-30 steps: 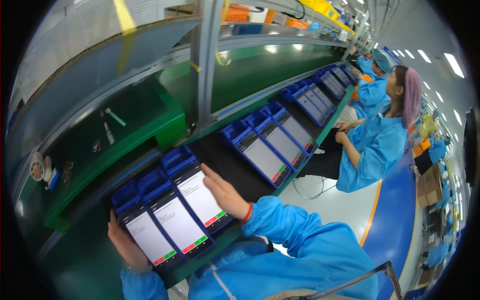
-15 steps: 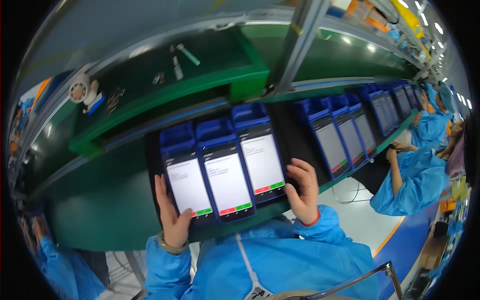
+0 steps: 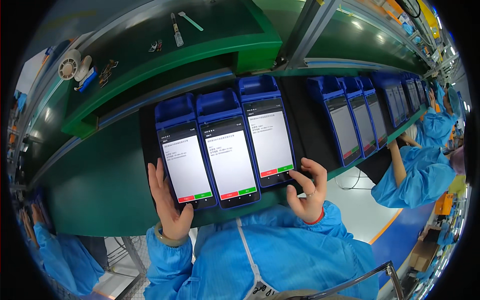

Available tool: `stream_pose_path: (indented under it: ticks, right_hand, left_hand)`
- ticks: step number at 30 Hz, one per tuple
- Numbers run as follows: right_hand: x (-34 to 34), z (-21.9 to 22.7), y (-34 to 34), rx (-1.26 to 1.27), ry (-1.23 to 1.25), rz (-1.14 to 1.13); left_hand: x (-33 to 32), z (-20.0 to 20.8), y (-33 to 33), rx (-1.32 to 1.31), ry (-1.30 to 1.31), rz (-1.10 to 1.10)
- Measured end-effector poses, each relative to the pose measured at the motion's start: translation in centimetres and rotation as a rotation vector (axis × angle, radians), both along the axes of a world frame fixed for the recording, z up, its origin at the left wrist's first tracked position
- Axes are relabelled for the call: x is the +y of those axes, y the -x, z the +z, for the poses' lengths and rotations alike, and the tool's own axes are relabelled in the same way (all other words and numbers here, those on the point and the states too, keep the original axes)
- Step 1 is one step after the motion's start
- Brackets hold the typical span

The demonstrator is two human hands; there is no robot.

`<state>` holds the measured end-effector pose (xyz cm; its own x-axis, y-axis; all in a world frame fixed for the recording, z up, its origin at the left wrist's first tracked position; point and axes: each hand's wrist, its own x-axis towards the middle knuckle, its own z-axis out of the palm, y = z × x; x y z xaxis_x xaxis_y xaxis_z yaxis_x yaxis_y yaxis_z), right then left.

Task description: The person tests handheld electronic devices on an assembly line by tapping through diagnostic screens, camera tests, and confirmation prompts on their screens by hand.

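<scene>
Three blue payment terminals lie side by side before me with lit white screens: the left terminal [image 3: 185, 167], the middle terminal [image 3: 229, 162] and the right terminal [image 3: 268, 140], set a little farther back. Each screen has a red and a green button along its bottom. My left hand [image 3: 172, 215] is open against the left terminal, fingers stretched along its left side and thumb by its lower edge. At the lower right corner of the right terminal is my right hand [image 3: 311, 192], open, its index fingertip close to the green button; whether it touches cannot be told.
More terminals [image 3: 345, 127] stand in a row to the right on the green bench [image 3: 100, 205]. A raised green shelf [image 3: 210, 50] behind holds a marker-like tool [image 3: 176, 32], a pale green stick [image 3: 191, 21] and a white spool [image 3: 69, 65]. Co-workers in blue sit at right [image 3: 415, 175] and left [image 3: 67, 260].
My right hand's index finger has moved from beside the right terminal to its lower right corner. My left thumb has slid down off the left screen's button area. The view has shifted slightly.
</scene>
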<state>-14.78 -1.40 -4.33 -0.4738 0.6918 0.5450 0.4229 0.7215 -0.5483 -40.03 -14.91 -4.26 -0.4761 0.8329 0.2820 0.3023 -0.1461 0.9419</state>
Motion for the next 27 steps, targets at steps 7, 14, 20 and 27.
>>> stream_pose_path:
  ticks: [7,14,20,27]
  right_hand:
    - [0.2,-0.1,0.2,0.001,0.003,-0.006]
    - [-1.1,1.6,2.2,-0.115,-0.119,0.114]
    - [-1.5,1.5,3.6,-0.183,-0.195,0.199]
    - [-0.2,0.1,0.7,-0.035,-0.002,0.099]
  left_hand:
    - [-0.1,-0.3,0.1,-0.005,0.002,-0.017]
    - [0.2,-0.2,0.2,0.023,-0.003,-0.023]
    - [0.7,-0.5,-0.4,0.089,0.044,0.054]
    - [0.7,-0.3,-0.7,0.156,0.096,0.093]
